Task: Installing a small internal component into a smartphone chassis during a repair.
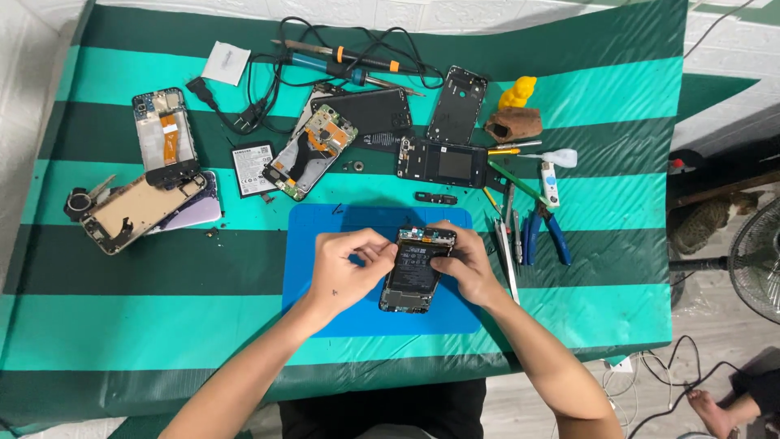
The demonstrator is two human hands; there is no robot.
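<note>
Back cover already off the opened black smartphone with its dark battery and bare circuit board [413,271]; innards exposed, battery seated in the frame, board strip showing at the top end. Lying face-down on the blue rubber work mat [325,317], near the middle of the green-and-teal striped tabletop [122,301].

Left hand [345,268] pressed at the phone's upper left edge, grip pinched together there, thumb and fingertips closed on something too small to make out. Right hand [465,264] wrapped over the upper right corner, grip clamped on the frame and steadying it.

Judged from this: outer opening done, inner stripping only begun. Battery and boards not yet out, and no loose screws discernible on the mat.

Further gutted phones on the cloth beyond: a black phone frame with an empty window [443,162], a phone chassis with green board and orange flex cable [313,150], a bare gold-coloured phone shell [138,210], a silver frame with an orange ribbon [165,134]. A loose flat black-and-white battery [252,168] lying apart from them. A blue-handled soldering iron with its black cord [337,69] at the far edge, untouched. Blue-handled pliers [544,232] and slim metal tweezers [508,256] just right of the mat, within reach, neither in hand.
</note>
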